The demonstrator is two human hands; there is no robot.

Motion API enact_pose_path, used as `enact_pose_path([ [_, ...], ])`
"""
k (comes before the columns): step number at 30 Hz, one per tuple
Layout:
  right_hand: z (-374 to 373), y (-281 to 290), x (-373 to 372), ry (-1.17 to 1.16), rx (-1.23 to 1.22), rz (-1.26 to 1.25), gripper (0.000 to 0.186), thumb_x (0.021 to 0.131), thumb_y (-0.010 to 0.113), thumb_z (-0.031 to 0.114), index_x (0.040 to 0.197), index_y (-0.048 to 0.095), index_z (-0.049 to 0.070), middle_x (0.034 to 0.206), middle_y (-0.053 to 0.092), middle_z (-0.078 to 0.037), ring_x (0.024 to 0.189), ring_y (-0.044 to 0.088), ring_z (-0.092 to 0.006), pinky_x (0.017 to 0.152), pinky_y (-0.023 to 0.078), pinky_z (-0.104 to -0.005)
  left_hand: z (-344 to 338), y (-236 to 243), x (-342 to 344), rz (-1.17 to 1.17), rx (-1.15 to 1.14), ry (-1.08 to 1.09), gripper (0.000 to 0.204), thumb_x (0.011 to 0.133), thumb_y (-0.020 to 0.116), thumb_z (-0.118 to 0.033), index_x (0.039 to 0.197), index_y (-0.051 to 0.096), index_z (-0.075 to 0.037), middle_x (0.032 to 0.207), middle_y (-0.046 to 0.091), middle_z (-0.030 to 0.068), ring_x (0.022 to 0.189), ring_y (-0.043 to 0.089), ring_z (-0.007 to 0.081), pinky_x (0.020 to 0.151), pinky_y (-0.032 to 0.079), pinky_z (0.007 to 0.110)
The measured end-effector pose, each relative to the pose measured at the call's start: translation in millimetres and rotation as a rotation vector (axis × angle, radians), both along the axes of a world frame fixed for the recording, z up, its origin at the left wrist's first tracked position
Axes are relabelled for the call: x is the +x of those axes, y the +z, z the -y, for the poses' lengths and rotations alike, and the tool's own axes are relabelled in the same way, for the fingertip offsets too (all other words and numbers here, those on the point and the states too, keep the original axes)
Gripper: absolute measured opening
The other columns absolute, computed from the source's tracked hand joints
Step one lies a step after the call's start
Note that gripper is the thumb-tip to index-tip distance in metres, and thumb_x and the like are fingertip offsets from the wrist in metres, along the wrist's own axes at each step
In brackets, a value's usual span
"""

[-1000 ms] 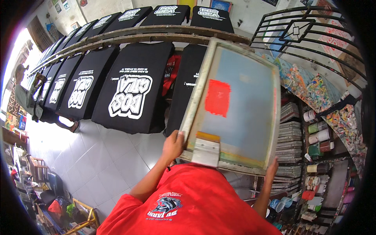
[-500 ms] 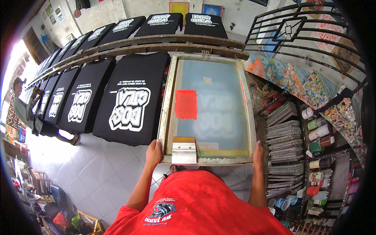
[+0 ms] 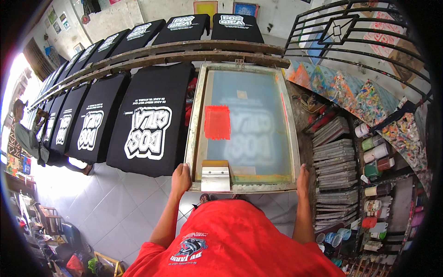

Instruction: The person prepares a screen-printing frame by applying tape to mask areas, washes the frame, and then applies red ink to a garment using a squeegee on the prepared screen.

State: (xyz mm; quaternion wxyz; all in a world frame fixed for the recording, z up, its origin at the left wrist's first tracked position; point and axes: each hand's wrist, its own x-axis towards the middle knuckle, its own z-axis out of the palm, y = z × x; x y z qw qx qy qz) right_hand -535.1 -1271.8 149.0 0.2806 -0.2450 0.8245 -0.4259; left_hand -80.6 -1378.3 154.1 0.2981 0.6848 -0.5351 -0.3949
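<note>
Both my hands hold a wooden-rimmed printing screen (image 3: 192, 138) by its near corners. My left hand (image 3: 181, 177) is closed on the near left corner, and my right hand (image 3: 302, 179) grips the right edge; the fingers below the rim are partly hidden. Through the bluish translucent mesh (image 3: 230, 85) a blurred white print shows on a dark surface underneath. Red tape or paint forms a patch (image 3: 217, 122) on the mesh's left part. A squeegee (image 3: 215, 178) with a metal holder rests at the near end of the screen, just right of my left hand.
Black printed T-shirts (image 3: 150, 97) lie on boards in two rows, with a long rail (image 3: 161, 57) between them. At right stand stacked grey slabs (image 3: 333, 161), paint containers (image 3: 376, 152) and a metal grille (image 3: 341, 32). A person (image 3: 27, 129) stands far left on the tiled floor (image 3: 110, 198).
My view has shifted slightly, so the shirts and rail sit a little further left. The white print under the mesh looks clearer and larger. Both hands keep their hold on the screen.
</note>
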Motion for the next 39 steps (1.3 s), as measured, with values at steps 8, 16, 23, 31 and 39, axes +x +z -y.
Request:
enact_pose_path([
  [8, 0.1, -1.5, 2.7, -0.039, -0.027, -0.016, 0.068, 0.093, 0.036, 0.051, 0.12, 0.048, -0.01, 0.126, 0.048, -0.025, 0.116, 0.046, -0.0375, 0.092, 0.037, -0.0407, 6.6, 9.8, -2.5, 0.071, -0.012, -0.023, 0.036, 0.093, 0.039, -0.029, 0.079, 0.05, 0.003, 0.073, 0.054, 0.026, 0.073, 0.054, 0.0437, 0.066, 0.041, 0.045],
  [16, 3.0, -22.2, 2.5, 0.097, 0.039, -0.087, 0.059, 0.094, 0.037, 0.046, 0.117, 0.05, -0.006, 0.117, 0.053, -0.023, 0.109, 0.051, -0.036, 0.088, 0.039, -0.0405, 5.7, -11.7, -8.6, 0.168, -0.029, -0.008, 0.036, 0.093, 0.04, -0.031, 0.085, 0.049, 0.002, 0.077, 0.055, 0.0301, 0.078, 0.053, 0.0481, 0.067, 0.04, 0.05],
  [23, 4.3, -8.5, 22.0, -0.005, -0.119, -0.391, 0.046, 0.093, 0.046, 0.036, 0.121, 0.05, 0.0, 0.118, 0.053, -0.022, 0.111, 0.05, -0.0356, 0.093, 0.039, -0.0424, 7.7, -27.5, -1.5, -0.119, -0.003, -0.03, 0.035, 0.094, 0.044, -0.031, 0.09, 0.05, 0.004, 0.078, 0.055, 0.0249, 0.075, 0.056, 0.0355, 0.071, 0.042, 0.041],
  [31, -2.2, 64.8, 199.2, 1.107, -0.269, -0.687, 0.06, 0.07, 0.073, 0.032, 0.119, 0.052, 0.004, 0.119, 0.052, -0.014, 0.112, 0.048, -0.0318, 0.094, 0.04, -0.0411, 7.5, -21.5, 0.0, -0.038, -0.003, -0.068, 0.04, 0.092, 0.045, -0.035, 0.092, 0.049, 0.005, 0.085, 0.056, 0.0307, 0.084, 0.055, 0.0457, 0.073, 0.043, 0.044],
  [39, 28.7, 55.4, 251.0, 1.24, -0.214, -0.811, 0.054, 0.063, 0.074, 0.025, 0.11, 0.053, 0.006, 0.108, 0.053, -0.009, 0.099, 0.051, -0.0284, 0.086, 0.043, -0.0391, 6.7, -25.0, 0.4, -0.013, -0.05, -0.07, 0.04, 0.091, 0.047, -0.036, 0.092, 0.048, 0.004, 0.088, 0.057, 0.0326, 0.089, 0.054, 0.0491, 0.074, 0.042, 0.049],
])
